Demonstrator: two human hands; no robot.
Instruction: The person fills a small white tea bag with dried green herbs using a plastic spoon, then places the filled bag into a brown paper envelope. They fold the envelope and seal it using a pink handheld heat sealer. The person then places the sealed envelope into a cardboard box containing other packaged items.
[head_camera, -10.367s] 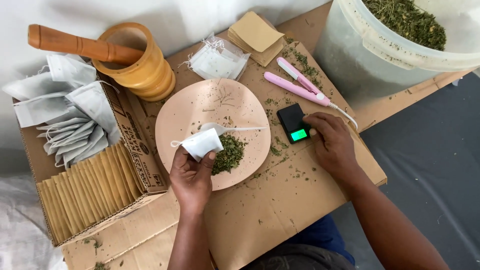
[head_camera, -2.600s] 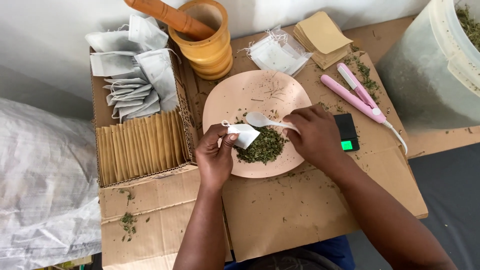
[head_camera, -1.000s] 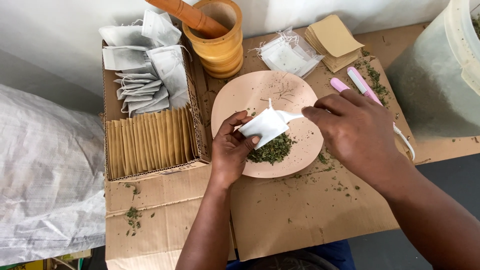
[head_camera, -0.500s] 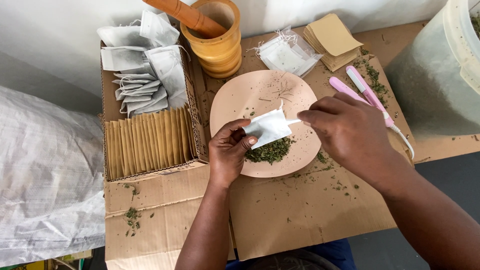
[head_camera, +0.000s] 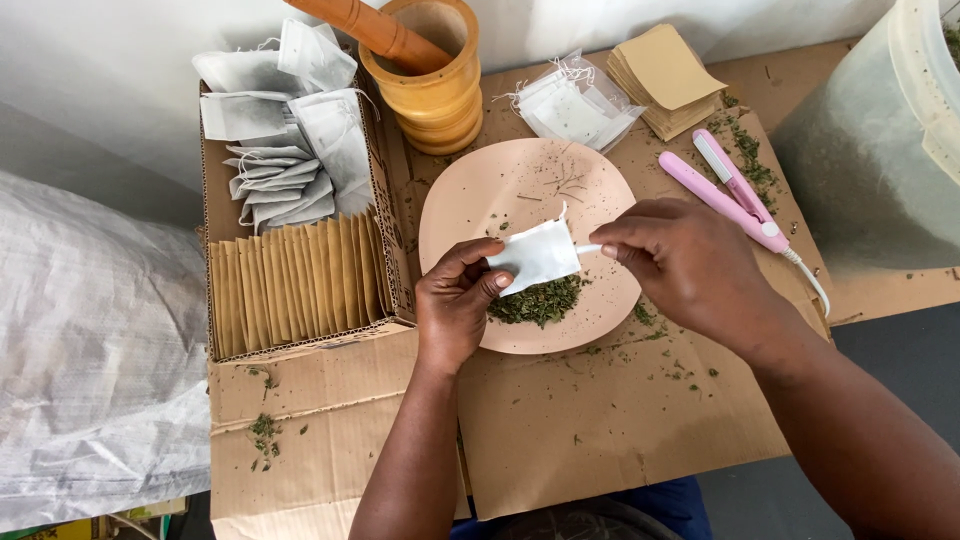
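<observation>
Left hand (head_camera: 455, 305) pinches a white tea bag (head_camera: 537, 256) just above the pink plate (head_camera: 480, 200); right hand (head_camera: 690, 265) closes on a white spoon handle (head_camera: 588, 249) entering it. Tilting the bag could spill herbs (head_camera: 540, 300) off the plate.

Clear sachet packet (head_camera: 575, 103) beside tan envelopes (head_camera: 668, 75)

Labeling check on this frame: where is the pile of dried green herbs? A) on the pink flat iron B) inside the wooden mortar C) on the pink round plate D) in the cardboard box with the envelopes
C: the dried green herbs lie heaped on the pink round plate, just under the small white bag that the left hand holds above it.
</observation>
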